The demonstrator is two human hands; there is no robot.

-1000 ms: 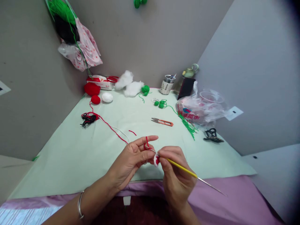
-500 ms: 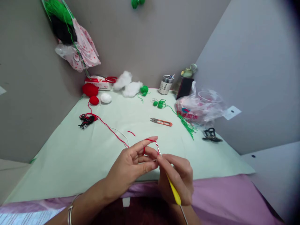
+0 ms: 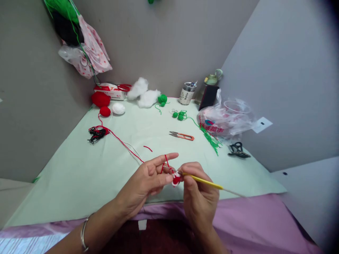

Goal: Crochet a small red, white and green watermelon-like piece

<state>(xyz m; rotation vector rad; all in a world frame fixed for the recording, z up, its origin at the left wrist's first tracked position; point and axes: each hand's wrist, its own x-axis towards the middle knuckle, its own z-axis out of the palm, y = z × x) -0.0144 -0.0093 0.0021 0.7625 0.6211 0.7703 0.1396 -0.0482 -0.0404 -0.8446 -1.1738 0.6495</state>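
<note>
In the head view, at lower centre of the frame, the left hand (image 3: 149, 180) is pinching a small red-and-white crochet piece (image 3: 176, 180) between thumb and fingers; its index finger is extending with red yarn (image 3: 167, 161) looping over it. The right hand (image 3: 200, 197), to the right, is gripping a yellow-handled hook (image 3: 206, 182). Fingertips are covering part of the piece, and the hook's tip is blending into the yarn — its exact seating cannot be told. At top centre, a green object (image 3: 150, 1) is being cut off by the frame edge. At upper right, a dark phone (image 3: 209, 97) is partly hiding a green-lidded bottle (image 3: 212, 79).
</note>
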